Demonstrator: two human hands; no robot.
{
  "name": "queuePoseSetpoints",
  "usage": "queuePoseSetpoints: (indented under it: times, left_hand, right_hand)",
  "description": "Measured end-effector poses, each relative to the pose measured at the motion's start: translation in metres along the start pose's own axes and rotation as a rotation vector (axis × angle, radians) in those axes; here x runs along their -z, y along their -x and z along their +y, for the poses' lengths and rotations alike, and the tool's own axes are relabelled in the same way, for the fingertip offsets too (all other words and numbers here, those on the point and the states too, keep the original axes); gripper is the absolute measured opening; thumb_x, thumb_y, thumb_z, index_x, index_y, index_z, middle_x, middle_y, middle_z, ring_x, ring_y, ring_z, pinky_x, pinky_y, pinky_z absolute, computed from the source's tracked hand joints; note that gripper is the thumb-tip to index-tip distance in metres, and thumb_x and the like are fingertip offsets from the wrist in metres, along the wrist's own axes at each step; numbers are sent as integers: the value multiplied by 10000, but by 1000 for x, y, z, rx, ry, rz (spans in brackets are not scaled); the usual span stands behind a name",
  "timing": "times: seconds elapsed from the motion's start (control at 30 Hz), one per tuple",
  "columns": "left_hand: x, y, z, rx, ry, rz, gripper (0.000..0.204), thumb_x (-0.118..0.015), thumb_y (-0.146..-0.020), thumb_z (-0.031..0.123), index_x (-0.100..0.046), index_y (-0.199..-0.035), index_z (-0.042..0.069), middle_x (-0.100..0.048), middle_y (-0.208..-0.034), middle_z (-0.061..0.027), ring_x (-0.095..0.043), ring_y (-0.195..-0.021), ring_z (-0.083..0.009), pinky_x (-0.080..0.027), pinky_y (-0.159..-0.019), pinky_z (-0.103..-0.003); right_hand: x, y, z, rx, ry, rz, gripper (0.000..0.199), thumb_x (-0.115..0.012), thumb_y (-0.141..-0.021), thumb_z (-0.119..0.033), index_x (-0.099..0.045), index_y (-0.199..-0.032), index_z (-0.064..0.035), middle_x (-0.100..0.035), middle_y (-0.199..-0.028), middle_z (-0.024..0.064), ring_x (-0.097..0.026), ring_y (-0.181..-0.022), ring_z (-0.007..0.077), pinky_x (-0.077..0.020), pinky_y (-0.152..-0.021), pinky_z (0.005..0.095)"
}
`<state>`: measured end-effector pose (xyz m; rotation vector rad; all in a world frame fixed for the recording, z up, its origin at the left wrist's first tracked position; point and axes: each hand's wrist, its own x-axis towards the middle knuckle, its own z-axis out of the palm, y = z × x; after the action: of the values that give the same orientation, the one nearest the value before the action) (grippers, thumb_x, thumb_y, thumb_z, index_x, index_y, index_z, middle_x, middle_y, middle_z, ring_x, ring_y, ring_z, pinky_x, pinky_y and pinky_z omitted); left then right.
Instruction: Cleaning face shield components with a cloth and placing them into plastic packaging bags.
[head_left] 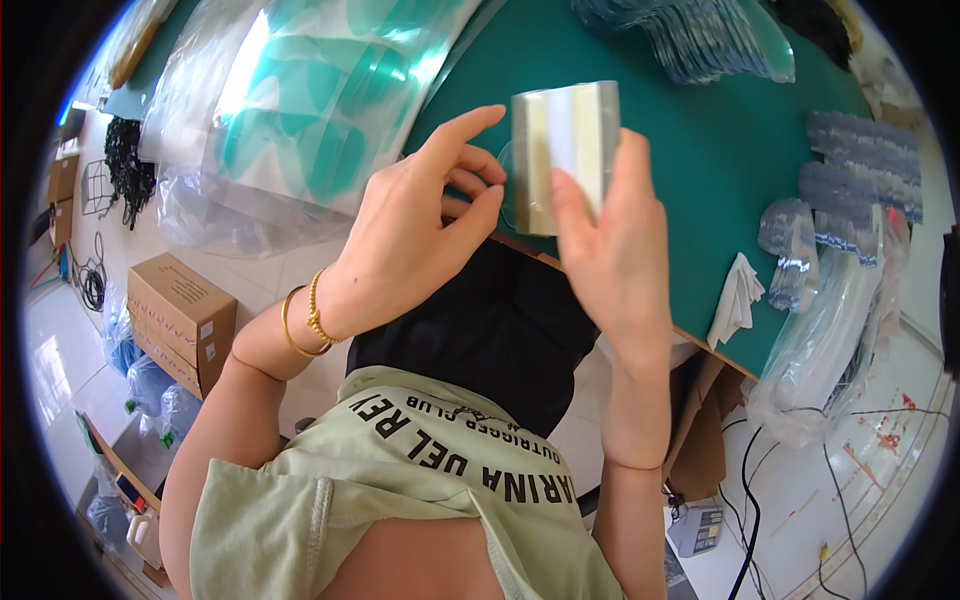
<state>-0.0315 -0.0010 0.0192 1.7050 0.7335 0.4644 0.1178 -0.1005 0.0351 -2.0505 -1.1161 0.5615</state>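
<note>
Head cam: flat pack point(565, 130) pinched lower-R in R grip point(618, 250); L grip point(412, 222) nearby, can't tell state.

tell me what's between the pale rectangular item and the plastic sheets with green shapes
In the head view, the left hand, with green tabletop behind it, lies between the pale rectangular item and the plastic sheets.

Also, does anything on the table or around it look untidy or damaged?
Yes: reddish, stain-like marks streak the pale floor at lower right, and loose black cables trail nearby, looking untidy. A white cloth lies crumpled on the green table. The pack in the right hand shows no clear damage.
</note>
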Motion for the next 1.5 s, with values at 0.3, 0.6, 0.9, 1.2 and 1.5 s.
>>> queuePoseSetpoints:
  times: [0.3,0.6,0.9,1.2,1.5]
  left_hand:
    - [33,-12,38,-374,-390,-263,400,-662,-884,21,-584,-1275,-2,-681,-978,-124,-689,-809,-271,-577,-710,-350]
    - [-26,-78,16,-718,-760,-353,182,-661,-691,88,-568,-797,-26,-562,-837,-154,-553,-828,-323,-502,-782,-405]
    - [1,-157,141,-992,-696,-78,255,-668,-747,180,-698,-881,-35,-660,-896,-264,-643,-926,-380,-516,-786,-443]
    - [-2,-162,129,-962,-681,63,372,-684,-775,233,-677,-1021,-46,-624,-1052,-211,-598,-1025,-361,-482,-910,-407]
    - [29,-52,42,-494,-518,-196,436,-755,-801,100,-641,-1214,20,-620,-1142,-139,-628,-1047,-327,-503,-936,-409]
  right_hand:
    - [92,3,51,-121,-301,326,281,-539,-1058,-303,-592,-1128,-35,-674,-879,29,-513,-620,32,-375,-517,180]
    - [243,21,105,-214,668,296,438,-734,-813,-30,-678,-1245,1,-721,-1028,142,-642,-820,216,-521,-812,338]
    - [247,22,111,-213,797,301,320,-762,-803,-75,-724,-1105,21,-714,-1004,168,-668,-796,244,-533,-760,349]
    - [92,5,37,204,437,164,350,-763,-828,-126,-704,-1163,-40,-676,-1025,111,-655,-797,222,-528,-737,331]
    - [107,64,100,-131,552,511,272,-649,-969,-159,-684,-1208,-35,-654,-1175,136,-636,-1093,289,-487,-958,371]
